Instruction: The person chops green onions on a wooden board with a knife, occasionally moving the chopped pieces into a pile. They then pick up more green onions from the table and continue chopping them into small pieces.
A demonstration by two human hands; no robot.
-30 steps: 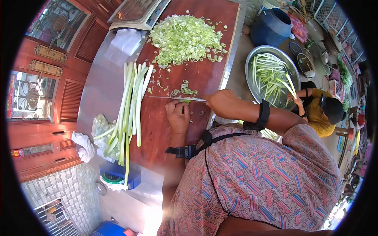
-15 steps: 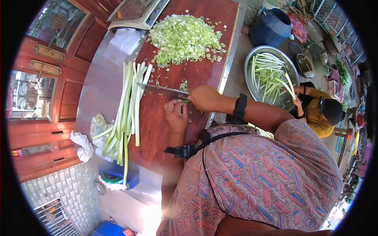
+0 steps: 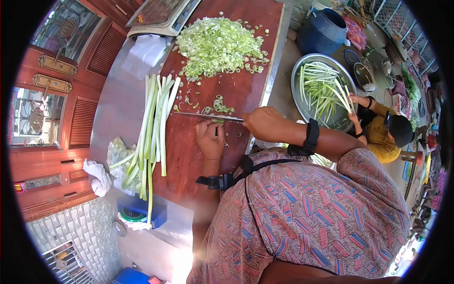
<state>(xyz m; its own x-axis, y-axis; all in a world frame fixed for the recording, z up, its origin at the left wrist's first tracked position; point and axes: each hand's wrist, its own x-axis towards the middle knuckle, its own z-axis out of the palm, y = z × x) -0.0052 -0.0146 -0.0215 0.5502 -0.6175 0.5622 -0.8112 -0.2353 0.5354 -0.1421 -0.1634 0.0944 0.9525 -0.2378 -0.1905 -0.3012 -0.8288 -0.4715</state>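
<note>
Right hand (image 3: 267, 126) clenched on knife (image 3: 208, 116), tip pointing left; left hand (image 3: 210, 139) curled round a scallion (image 3: 218, 121), mostly hidden, just nearer than the knife. A few slices (image 3: 219, 105) just beyond it; big heap (image 3: 220, 47) farther off on the red board (image 3: 187, 146). Long stalks (image 3: 153, 123) bunched left, over the board's edge. Scale (image 3: 163, 16) far left. Basin (image 3: 307, 110) right, more stalks inside, another person's hands (image 3: 353, 117) holding some
</note>
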